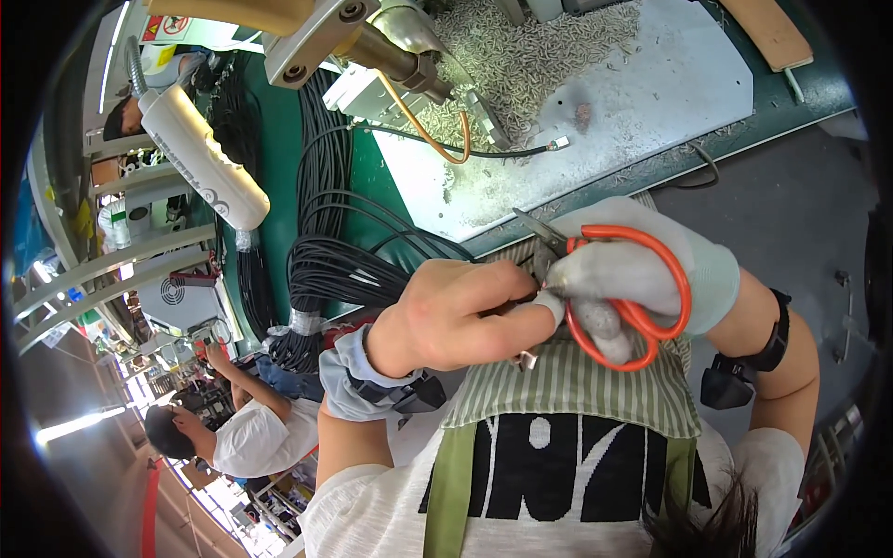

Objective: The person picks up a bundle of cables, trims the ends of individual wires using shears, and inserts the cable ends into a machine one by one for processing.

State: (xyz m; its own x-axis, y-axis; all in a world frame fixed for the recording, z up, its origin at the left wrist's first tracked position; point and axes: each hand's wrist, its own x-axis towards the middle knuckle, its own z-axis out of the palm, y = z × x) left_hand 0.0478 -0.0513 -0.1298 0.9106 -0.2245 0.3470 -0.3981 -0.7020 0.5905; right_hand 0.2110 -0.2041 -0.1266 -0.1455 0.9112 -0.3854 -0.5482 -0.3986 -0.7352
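Note:
My left hand is bare and closed in a pinch in front of my apron, with a white covering on one fingertip. Just under its fingers a small shiny metal piece sticks out; what it belongs to is hidden. My right hand, in a whitish glove, grips scissors with orange loop handles. Their blades are spread apart and point up-left, close to my left fingertips. Beyond, a black cable with a metal connector at its end lies across the white plate.
A machine with a metal nozzle overhangs the plate, which is strewn with small silvery clippings. Bundled black cables lie on the green table at left. A white lamp hangs above. Another person sits far left.

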